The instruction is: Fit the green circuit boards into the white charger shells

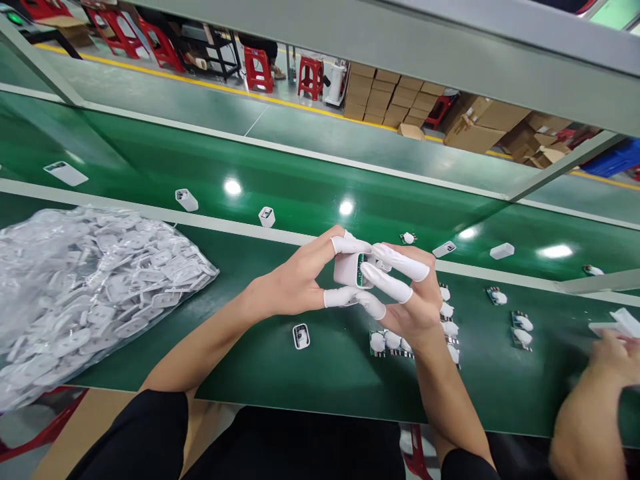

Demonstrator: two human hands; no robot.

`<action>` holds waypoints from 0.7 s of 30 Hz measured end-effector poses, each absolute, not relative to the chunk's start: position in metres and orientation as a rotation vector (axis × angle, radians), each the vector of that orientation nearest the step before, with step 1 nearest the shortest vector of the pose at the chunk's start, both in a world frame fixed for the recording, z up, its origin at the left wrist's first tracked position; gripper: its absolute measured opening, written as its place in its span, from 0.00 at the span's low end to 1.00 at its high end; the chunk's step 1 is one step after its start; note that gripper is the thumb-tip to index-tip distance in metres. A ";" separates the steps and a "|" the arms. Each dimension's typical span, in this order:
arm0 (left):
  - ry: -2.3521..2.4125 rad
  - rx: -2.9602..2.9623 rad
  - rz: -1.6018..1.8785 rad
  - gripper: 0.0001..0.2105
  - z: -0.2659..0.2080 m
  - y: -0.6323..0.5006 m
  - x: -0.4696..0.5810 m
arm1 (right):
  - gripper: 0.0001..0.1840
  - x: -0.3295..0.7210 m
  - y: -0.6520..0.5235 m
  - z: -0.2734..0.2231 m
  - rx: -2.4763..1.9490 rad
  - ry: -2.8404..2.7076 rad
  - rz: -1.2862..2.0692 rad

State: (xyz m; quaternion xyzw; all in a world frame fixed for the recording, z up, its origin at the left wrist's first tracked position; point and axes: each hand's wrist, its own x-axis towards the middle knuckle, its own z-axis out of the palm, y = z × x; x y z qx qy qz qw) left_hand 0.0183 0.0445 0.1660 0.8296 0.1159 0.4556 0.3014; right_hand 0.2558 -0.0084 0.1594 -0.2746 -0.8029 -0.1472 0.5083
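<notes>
A white plastic housing (345, 271) is held in front of me, tilted on its side with its open end to the right. My left hand (295, 279) grips it between thumb and fingers, which wear white finger cots. At the open end a green circuit board (361, 269) shows, partly inside. My right hand (417, 303), also in finger cots, closes around that board; its fingers hide much of it. Below the hands, another white housing (301, 337) stands with its open end up. Circuit boards with white blobs (378, 343) lie in rows beside and under my right wrist.
At left lies a clear bag of white plastic pieces (135, 280). Along the green belt beyond the bench edge sit spaced housings (187, 200) and a board (409, 238). More boards (523, 322) lie at right, near a co-worker's hand (617, 357) holding white pieces. A metal beam (400, 50) crosses above.
</notes>
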 end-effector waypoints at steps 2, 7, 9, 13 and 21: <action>0.301 2.153 1.228 0.28 0.163 0.044 0.019 | 0.23 0.254 -0.007 0.157 -0.669 -1.942 -0.353; 0.525 1.705 1.379 0.19 0.162 0.036 0.025 | 0.34 0.255 -0.006 0.154 -0.830 -1.888 -0.151; 0.683 1.358 1.382 0.15 0.166 0.037 0.026 | 0.32 0.258 -0.005 0.154 -0.863 -1.787 -0.055; 0.755 0.651 1.232 0.17 0.171 0.058 0.025 | 0.25 0.262 -0.004 0.153 -0.828 -1.632 0.026; 0.764 0.232 1.261 0.12 0.164 0.080 0.025 | 0.22 0.261 -0.002 0.152 -0.830 -1.626 0.027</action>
